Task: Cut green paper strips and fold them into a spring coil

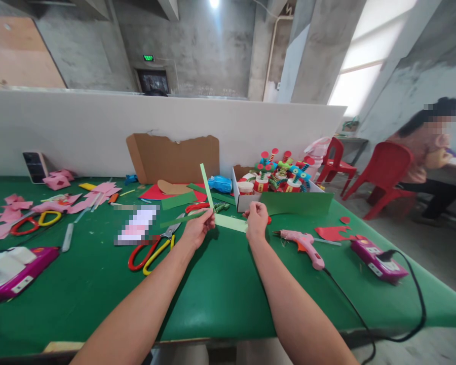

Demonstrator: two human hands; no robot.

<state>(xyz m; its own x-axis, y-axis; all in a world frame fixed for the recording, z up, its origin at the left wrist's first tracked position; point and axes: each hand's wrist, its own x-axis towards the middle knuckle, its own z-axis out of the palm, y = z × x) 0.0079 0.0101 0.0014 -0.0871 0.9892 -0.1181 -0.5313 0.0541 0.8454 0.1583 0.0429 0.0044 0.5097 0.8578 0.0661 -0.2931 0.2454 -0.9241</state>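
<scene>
My left hand [199, 228] pinches green paper strips [206, 185] at their crossing. One pale green strip stands up from the fingers. A darker green strip [180, 219] points left from them, but whether the hand holds it I cannot tell. Another pale green strip [231, 223] stretches across to my right hand [257, 222], whose closed fingers grip its far end. Below and left of my left hand lie scissors [157, 248] with red and yellow handles. A pink glue gun [303, 245] rests right of my right hand.
A white box [244, 203] of colourful spring figures [281, 170] stands behind my right hand, beside a green paper sheet [294, 204]. Purple power strips [378, 261] lie at both sides, one with a black cable. Pink paper scraps [11, 218] cover the left. A person [421, 152] sits far right.
</scene>
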